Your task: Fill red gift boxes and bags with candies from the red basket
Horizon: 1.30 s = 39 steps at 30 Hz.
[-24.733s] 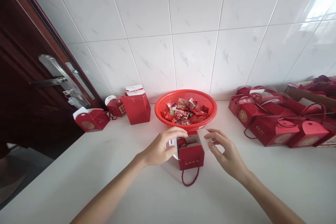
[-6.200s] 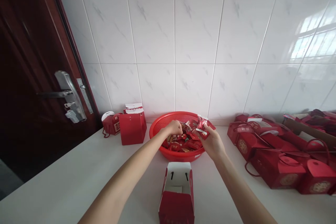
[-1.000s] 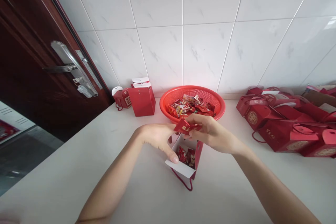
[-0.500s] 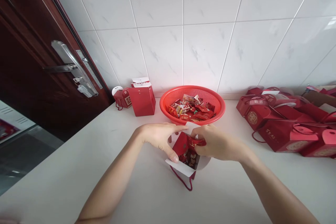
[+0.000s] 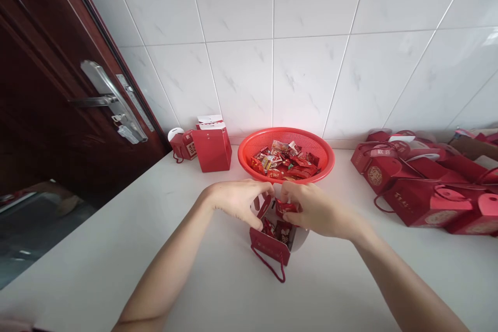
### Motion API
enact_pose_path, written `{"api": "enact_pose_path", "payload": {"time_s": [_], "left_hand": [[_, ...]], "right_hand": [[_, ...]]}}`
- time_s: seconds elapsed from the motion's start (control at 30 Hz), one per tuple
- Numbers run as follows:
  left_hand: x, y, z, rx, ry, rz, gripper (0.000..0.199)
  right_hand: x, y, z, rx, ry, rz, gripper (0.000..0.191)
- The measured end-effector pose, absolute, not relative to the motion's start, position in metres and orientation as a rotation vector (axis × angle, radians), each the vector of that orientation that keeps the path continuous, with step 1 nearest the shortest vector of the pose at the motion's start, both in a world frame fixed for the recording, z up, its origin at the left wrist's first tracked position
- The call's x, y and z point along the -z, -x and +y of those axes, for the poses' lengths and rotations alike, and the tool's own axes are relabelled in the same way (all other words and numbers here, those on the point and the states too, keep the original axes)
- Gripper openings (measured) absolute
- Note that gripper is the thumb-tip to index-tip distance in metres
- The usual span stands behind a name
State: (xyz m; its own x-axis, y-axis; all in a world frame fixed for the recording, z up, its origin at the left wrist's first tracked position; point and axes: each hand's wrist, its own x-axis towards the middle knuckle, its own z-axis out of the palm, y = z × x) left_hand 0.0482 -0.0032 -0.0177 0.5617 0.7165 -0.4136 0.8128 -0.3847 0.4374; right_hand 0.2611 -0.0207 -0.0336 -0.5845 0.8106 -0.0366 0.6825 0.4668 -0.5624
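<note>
A small red gift box (image 5: 268, 250) stands with its top open on the white counter, a dark red cord handle (image 5: 279, 276) hanging at its near side. Wrapped sweets (image 5: 283, 231) lie inside it. My left hand (image 5: 235, 202) grips the box at its left, the thumb at the near wall and the fingers by the far flaps. Between the thumb and fingers of my right hand (image 5: 317, 211) is a red wrapped sweet (image 5: 286, 208), held at the box's opening. My right fingers partly cover that sweet and the far side of the box.
Behind the box sits a red plastic basket (image 5: 245, 160) with many wrapped sweets. A tall red box (image 5: 212, 150) and a small red box (image 5: 182, 145) stand at the back left. Several closed red gift boxes (image 5: 424, 199) crowd the right. A dark red door (image 5: 50, 62) is at left.
The box's near flap, which showed its white inside, now stands up with its red face toward me. My right hand and the sweet have shifted slightly left.
</note>
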Motion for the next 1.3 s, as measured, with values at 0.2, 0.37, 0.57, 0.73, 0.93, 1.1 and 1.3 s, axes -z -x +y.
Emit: {"api": "enact_pose_path", "payload": {"time_s": [0.2, 0.37, 0.57, 0.73, 0.93, 1.1, 1.3], "left_hand": [[0.020, -0.044, -0.003, 0.172, -2.166, 1.236, 0.061], [0.017, -0.044, -0.004, 0.197, -2.141, 1.245, 0.059], [0.020, -0.036, -0.003, 0.145, -2.136, 1.223, 0.064], [0.032, -0.017, -0.008, -0.019, -2.037, 1.179, 0.069], [0.050, -0.001, -0.022, -0.249, -1.990, 1.076, 0.067], [0.061, -0.002, -0.025, -0.414, -1.996, 0.971, 0.064], [0.071, -0.007, -0.026, -0.558, -1.956, 1.023, 0.047]], "right_hand": [[0.036, -0.250, -0.025, -0.565, 1.331, -2.553, 0.019], [0.029, -0.257, -0.030, -0.746, 1.128, -2.597, 0.018], [0.024, -0.282, -0.023, -0.843, 0.962, -2.613, 0.002], [0.036, -0.302, -0.025, -0.888, 0.960, -2.562, 0.018], [0.055, -0.305, -0.034, -0.871, 0.871, -2.409, 0.032], [0.065, -0.293, -0.043, -0.745, 0.860, -2.354, 0.042], [0.073, -0.278, -0.049, -0.624, 0.943, -2.292, 0.052]]}}
